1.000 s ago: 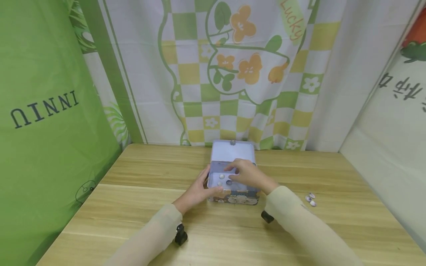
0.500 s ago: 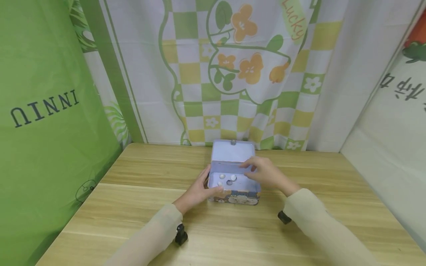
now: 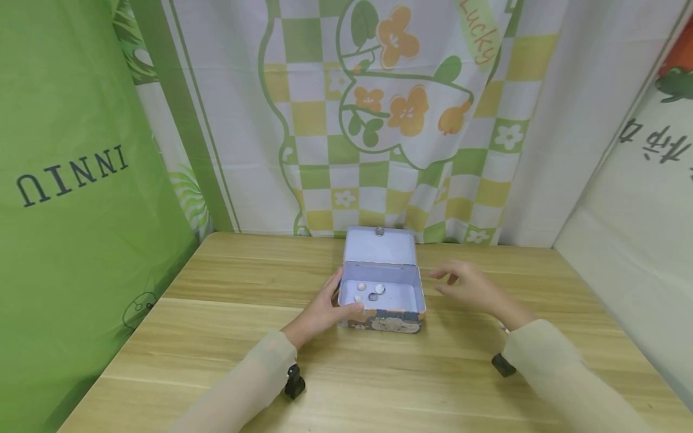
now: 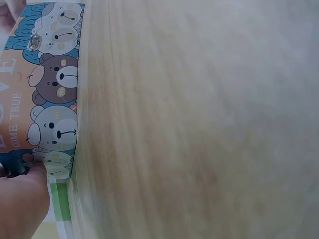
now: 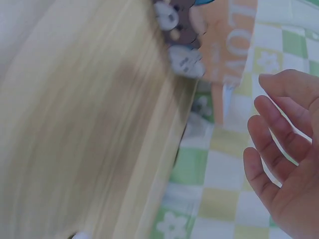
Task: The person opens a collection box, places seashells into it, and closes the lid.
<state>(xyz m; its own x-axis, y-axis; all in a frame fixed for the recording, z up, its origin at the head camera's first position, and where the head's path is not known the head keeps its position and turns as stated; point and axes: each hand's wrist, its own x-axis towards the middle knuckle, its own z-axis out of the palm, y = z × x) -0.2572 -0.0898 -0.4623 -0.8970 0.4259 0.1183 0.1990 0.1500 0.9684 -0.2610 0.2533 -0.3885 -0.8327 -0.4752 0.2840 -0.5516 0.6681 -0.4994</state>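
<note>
near the worktop's [image 3: 227,343] back edge, a tin [image 3: 395,322] is being gripped by the left hand [image 3: 323,308]; the right hand [image 3: 470,288], fingers relaxed, is being held alongside.

Person's left hand [image 3: 323,308] is gripping the little box [image 3: 397,323] by its left side, thumb at the front. Lid's [image 3: 379,247] flipped up, and four small round pieces [image 3: 361,287] are sitting inside, mostly toward the left. Right hand [image 3: 467,288] is just off the box's right side, fingers loosely bent, over the wood-grain table [image 3: 243,270].
</note>
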